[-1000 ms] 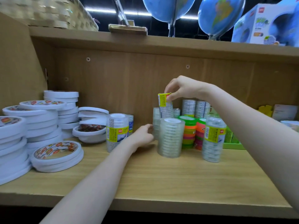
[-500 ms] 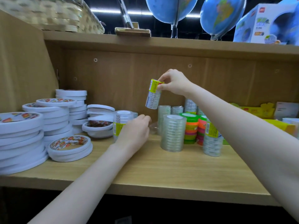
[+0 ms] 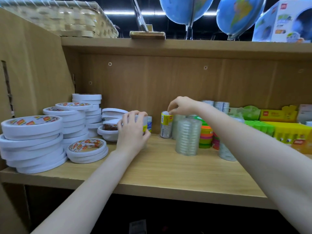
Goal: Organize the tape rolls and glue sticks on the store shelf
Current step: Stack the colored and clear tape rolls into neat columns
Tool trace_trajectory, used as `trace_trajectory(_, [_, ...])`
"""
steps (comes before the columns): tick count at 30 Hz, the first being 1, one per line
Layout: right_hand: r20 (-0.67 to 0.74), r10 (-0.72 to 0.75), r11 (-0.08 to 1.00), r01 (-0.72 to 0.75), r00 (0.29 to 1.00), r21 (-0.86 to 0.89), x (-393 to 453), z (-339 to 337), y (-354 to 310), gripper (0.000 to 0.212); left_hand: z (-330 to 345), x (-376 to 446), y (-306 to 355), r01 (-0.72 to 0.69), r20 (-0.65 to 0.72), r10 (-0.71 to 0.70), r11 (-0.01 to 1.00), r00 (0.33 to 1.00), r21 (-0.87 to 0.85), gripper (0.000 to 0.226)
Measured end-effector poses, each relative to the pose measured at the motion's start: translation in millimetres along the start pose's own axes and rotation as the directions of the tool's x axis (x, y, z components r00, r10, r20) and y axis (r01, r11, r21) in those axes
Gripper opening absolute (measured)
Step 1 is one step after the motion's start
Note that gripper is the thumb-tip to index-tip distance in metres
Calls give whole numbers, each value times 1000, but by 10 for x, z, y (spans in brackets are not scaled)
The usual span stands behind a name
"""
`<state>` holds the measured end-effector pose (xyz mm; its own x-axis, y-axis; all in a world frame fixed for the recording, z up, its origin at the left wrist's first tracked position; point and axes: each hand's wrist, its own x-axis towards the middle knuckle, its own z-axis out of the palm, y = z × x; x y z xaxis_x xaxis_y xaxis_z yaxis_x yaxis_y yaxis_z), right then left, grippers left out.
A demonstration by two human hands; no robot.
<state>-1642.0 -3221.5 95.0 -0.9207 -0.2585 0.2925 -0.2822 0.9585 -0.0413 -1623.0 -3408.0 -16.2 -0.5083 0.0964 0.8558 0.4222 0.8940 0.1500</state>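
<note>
On the wooden shelf (image 3: 168,174), nearest the front edge, a flat stack of two white double-sided tape rolls (image 3: 87,150) lies beside taller white stacks (image 3: 32,142), axes vertical. Farther in, the left hand (image 3: 133,132) curls round an upright wrapped tape pack (image 3: 145,125), largely hidden by the fingers. To its right one clear tape tower (image 3: 187,136) stands upright, with a neon-coloured roll stack (image 3: 206,136) behind it. Just beyond, the right hand (image 3: 183,105) pinches the top of a narrow yellow-labelled tape tube (image 3: 166,124), which stands on the shelf, long axis vertical. Green and yellow glue-stick boxes (image 3: 276,130) sit at far right; their count is unclear. Two globes (image 3: 236,14) stand above.
</note>
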Motion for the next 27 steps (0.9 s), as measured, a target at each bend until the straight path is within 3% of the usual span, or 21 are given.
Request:
trace_trajectory(8, [-79, 24, 1000, -25, 997, -7, -799, -645, 320, 18, -61, -15, 64, 50, 75, -43, 994, 996, -98, 47])
trace_trajectory(10, [10, 66, 997, -66, 998, -39, -1002, -730, 427, 20, -75, -16, 75, 48, 87, -39, 994, 995, -96, 48])
trace_trajectory(13, [206, 197, 963, -150, 959, -222, -1205, -650, 535, 44, -107, -23, 76, 46, 103, -39, 996, 994, -72, 48])
trace_trajectory(15, [253, 239, 949, -170, 938, -266, -1287, -543, 591, 48, -139, -21, 79, 44, 100, -38, 997, 994, -59, 47])
trace_trajectory(21, [274, 99, 991, -68, 957, -118, -1391, -722, 450, 36, -204, -44, 55, 92, 42, -95, 994, 995, 50, 45])
trace_trajectory(27, [107, -136, 984, 122, 985, 127, -1131, -807, -96, 46, -158, -4, 107, 38, -18, -36, 984, 999, 176, 46])
